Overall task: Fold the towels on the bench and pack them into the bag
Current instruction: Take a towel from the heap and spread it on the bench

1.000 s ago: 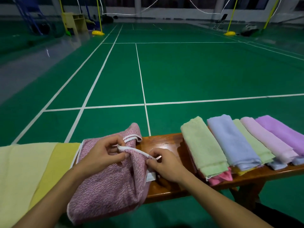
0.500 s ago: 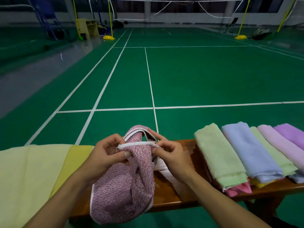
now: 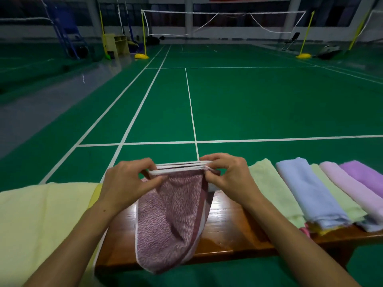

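A mauve speckled towel (image 3: pixel 170 220) with white-trimmed edges hangs above the wooden bench (image 3: pixel 228 230), its layered top edges stretched level between my hands. My left hand (image 3: pixel 130 181) pinches the left end of those edges and my right hand (image 3: pixel 226 175) pinches the right end. Folded towels lie side by side on the bench's right part: pale green (image 3: pixel 271 193), light blue (image 3: pixel 306 191), another green (image 3: pixel 339 199), pink-lilac (image 3: pixel 356 189) and purple (image 3: pixel 364 172). Pink and yellow cloth (image 3: pixel 306 230) peeks from under them. I see no bag that I can identify.
A wide pale yellow cloth (image 3: pixel 41 224) covers the bench's left end. Beyond the bench stretches a green badminton court with white lines, a net (image 3: pixel 226 21) on yellow posts, a small yellow cabinet (image 3: pixel 116 44) and a folding chair (image 3: pixel 292 40) at the far end.
Both hands have lifted the mauve towel off the bench and pulled its white-trimmed edges taut and level between them. The view has tilted upward toward the court.
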`<state>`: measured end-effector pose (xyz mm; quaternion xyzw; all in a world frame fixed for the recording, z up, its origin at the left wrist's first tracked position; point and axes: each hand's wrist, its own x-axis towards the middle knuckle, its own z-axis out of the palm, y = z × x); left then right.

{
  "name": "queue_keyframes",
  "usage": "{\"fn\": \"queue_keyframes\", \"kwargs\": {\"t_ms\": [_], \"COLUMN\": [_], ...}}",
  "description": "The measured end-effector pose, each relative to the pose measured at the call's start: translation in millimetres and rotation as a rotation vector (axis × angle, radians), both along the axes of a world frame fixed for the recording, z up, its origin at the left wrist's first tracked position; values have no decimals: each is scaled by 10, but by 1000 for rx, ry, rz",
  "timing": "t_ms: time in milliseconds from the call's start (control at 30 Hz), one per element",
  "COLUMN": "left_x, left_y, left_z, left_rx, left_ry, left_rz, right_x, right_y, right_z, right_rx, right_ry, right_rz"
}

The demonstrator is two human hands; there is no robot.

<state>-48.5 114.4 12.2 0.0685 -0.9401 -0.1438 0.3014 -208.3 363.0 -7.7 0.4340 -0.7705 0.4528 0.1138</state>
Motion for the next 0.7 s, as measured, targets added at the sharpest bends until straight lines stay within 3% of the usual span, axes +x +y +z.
{"fn": "queue_keyframes", "kwargs": {"t_ms": [233,367,467,700], "left_x": [-170,-168,-134,0], "left_y": [247,432,446,472], "left_z": [425,739,934,912], "left_rx": [621,915,926,944], "left_ry": [242,469,545,259], "left_rz": [-103,-217,-241,-326], "right_x": [198,248,271,375], "right_y": [-100,-17,103,255], "right_z": [553,924,1165,1158], "right_rx": [-198,-363,-456,-406], "right_ry": [-22,-38,-142,-218], "right_rz": [-204,-95,49,78]}}
